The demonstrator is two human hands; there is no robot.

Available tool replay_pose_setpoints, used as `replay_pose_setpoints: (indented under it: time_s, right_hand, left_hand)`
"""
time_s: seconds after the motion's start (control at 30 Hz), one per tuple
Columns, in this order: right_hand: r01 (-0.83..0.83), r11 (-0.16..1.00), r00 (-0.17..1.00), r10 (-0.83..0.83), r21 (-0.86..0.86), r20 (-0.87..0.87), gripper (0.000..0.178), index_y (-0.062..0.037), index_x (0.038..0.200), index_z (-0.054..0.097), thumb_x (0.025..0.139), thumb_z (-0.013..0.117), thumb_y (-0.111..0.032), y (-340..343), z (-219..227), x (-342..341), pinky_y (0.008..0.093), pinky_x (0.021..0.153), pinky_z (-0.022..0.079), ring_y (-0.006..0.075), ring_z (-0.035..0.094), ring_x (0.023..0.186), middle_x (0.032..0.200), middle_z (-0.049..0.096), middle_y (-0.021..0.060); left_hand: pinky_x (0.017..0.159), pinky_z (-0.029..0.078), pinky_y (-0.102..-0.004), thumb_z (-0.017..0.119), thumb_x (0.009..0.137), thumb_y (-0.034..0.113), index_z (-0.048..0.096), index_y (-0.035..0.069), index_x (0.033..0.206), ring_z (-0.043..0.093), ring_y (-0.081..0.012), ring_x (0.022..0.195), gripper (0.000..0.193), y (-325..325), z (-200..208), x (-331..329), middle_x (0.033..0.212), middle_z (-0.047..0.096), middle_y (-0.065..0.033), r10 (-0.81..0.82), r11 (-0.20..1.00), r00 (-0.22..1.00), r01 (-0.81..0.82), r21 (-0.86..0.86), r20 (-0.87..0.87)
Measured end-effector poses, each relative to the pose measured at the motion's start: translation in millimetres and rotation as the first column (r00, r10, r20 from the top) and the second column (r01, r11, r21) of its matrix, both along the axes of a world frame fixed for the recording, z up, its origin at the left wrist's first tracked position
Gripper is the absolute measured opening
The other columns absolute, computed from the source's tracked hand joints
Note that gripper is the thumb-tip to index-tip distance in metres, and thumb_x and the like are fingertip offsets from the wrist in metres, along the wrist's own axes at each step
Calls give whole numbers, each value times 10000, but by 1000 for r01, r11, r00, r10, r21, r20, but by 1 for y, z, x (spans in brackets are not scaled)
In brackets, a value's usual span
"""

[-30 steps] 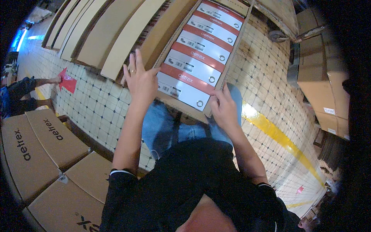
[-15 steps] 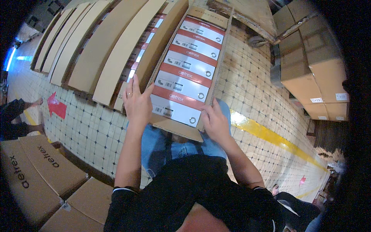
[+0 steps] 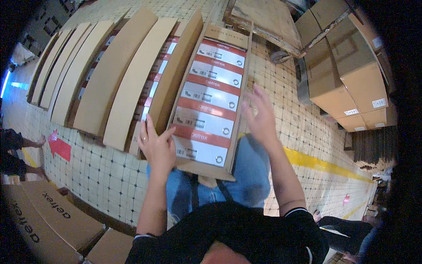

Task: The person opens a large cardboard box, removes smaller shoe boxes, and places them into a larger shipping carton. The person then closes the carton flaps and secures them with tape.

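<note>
The long, open carton of brown cardboard (image 3: 203, 171) lies directly in front of the person, its near end just above the knees, and its long axis runs away from the body, leaning a little to the right. The two hands are on opposite sides of it. The left hand (image 3: 158, 147) is the nearer one: its fingers are spread, with the thumb over the near left part of the carton, and it does not grip anything. The right hand (image 3: 263, 115) is beside the right long wall, farther along than the left – it is blurred, with fingers loosely apart and nothing in them. Whether it touches the wall, I cannot tell.

Now the count. Inside the carton there are five red-and-white, flat rectangular boxes (image 3: 210, 95), placed in one row along its length. At the far end is one small brown cardboard panel (image 3: 226, 37). On the left stand several more open cartons with tall upright flaps (image 3: 115, 72); they overlap, so their number is not certain. At lower left, three closed brown cartons (image 3: 66, 214) are visible. On the floor are two red arrows (image 3: 59, 147) – one at each side.
</note>
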State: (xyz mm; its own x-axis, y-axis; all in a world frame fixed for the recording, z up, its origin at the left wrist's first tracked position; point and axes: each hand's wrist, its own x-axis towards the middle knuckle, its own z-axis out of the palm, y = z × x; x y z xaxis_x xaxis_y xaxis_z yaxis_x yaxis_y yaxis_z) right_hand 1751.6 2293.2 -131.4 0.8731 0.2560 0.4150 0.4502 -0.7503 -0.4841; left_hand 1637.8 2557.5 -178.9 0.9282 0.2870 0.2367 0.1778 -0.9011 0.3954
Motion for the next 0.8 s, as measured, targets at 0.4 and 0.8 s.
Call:
replay_pose_setpoints:
  time_s: [0.4, 0.8]
  right_hand:
    - [769, -17, 560, 498, 639, -662, 282, -62, 1136, 541, 941, 493, -259, 29, -47, 345, 442, 819, 532, 284, 599, 937, 1045, 577, 156]
    - [904, -382, 327, 334, 190, -884, 428, -54, 1168, 577, 880, 623, -367, 48, -82, 448, 513, 923, 489, 383, 427, 1243, 1358, 407, 218]
  left_hand:
    - [1080, 289, -474, 708, 684, 70, 786, 219, 862, 366, -353, 1361, 245, -1, -4, 13, 1485, 412, -147, 78, 997, 997, -77, -15, 28]
    - [1100, 301, -428, 666, 640, 23, 783, 177, 769, 405, -378, 1334, 232, -2, -8, 22, 1434, 470, -184, 132, 991, 990, -131, -16, 44]
